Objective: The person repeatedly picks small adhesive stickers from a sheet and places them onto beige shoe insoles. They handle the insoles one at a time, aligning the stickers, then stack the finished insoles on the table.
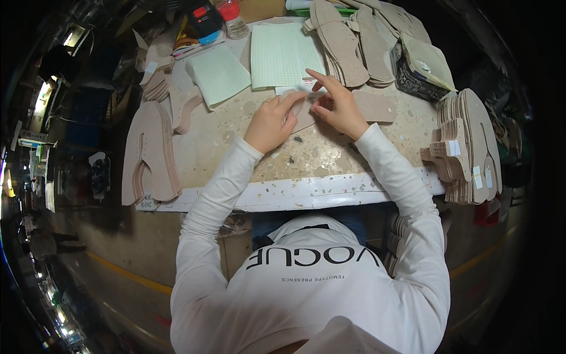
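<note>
Left hand (272,121): rests on the table (306,156), fingers bent and close together, tips pressing the left part of a tan insole (368,107) and a small white label (293,91).
Right hand (336,106): on the insole just beside the left hand; index finger stretched toward the far side, thumb and other fingers curled in, pinching at the label's right end.
Insole: lies flat near the table's middle, long axis left to right, its right end bare beyond the right hand, the left end hidden under both hands.
Label: a narrow white strip on the insole's far edge, between the two hands' fingertips; whether it is stuck down cannot be told.
Label sheets (282,54): two pale green gridded sheets lie flat beyond the hands, one straight, the other (219,74) to its left and turned at an angle.
Far insoles (348,44): a fanned heap at the far right of the table.
Right stack (471,147): tan cut pieces piled at the table's right edge, some with small white labels.
Left stack (152,154): larger tan pieces overhanging the table's left edge.
Bottle (232,15): clear with a red cap, at the far edge, beside a red and black device (204,17).
Sleeves: white, both forearms coming in from the lower edge.
</note>
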